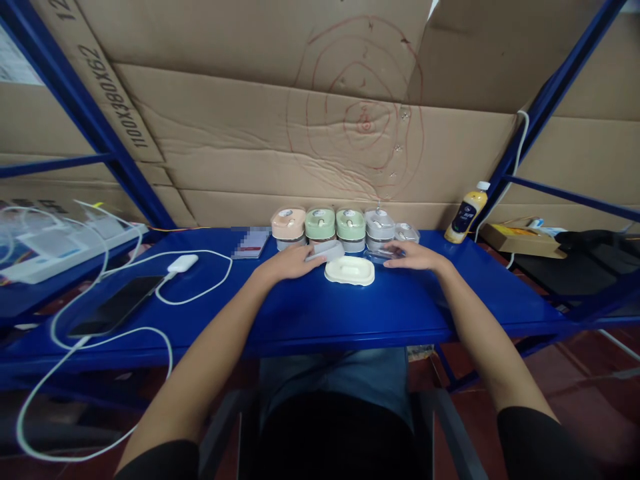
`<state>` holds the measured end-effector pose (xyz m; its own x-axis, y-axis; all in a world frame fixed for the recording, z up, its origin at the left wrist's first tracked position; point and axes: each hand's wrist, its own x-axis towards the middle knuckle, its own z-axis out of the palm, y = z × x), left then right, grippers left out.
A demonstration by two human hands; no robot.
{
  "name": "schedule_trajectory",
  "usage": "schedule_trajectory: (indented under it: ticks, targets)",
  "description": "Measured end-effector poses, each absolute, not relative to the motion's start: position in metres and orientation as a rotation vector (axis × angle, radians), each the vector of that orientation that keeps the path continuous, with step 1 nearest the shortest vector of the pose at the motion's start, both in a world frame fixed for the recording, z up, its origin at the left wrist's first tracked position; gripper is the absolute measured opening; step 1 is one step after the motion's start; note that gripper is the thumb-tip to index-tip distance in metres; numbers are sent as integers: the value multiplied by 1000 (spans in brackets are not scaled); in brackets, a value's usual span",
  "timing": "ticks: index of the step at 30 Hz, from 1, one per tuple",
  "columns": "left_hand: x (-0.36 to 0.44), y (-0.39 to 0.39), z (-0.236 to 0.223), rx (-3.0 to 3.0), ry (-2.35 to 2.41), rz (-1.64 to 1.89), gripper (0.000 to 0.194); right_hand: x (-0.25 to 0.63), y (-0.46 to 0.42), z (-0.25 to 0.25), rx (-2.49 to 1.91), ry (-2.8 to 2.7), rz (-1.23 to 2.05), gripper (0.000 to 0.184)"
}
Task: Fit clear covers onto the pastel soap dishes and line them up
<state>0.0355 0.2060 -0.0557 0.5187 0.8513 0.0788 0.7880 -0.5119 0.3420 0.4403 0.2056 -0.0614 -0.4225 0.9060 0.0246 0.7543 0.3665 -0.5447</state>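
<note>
My left hand (294, 263) has its fingers on a shallow light grey plastic tray (326, 251), which is tilted a little over the table. My right hand (414, 256) has thumb and fingers around a clear plastic cover (376, 257); its far edge is hard to make out. Between my hands a cream moulded tray (349, 271) with a raised middle lies on the blue table. Behind stand lidded boxes in a row: a peach one (289, 225), two green ones (320, 223) (351, 224) and a grey one (380, 225). Beside them is a smaller clear-lidded grey piece (407, 232).
A phone (120, 305) with a white cable and a white charger (183, 263) lies at left, near a flat card (253, 243). A juice bottle (466, 213) stands at right. Cardboard (225, 140) walls the back. The blue table's front edge (330, 343) runs before my lap.
</note>
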Motion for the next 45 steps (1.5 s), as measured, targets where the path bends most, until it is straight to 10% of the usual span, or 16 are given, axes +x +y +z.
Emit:
schedule_trajectory:
  ticks: [16,30,45]
  targets:
    - [69,199,-87,2575,1096,682,59,441,204,-60,-1361,-2208,499,66]
    - [86,206,-102,2501,1012,780,98,431,203,-62,-1326,-2184,433,62]
    - [92,191,-104,2701,1049,594,90,417,197,-65,-1248,-2189,422,66]
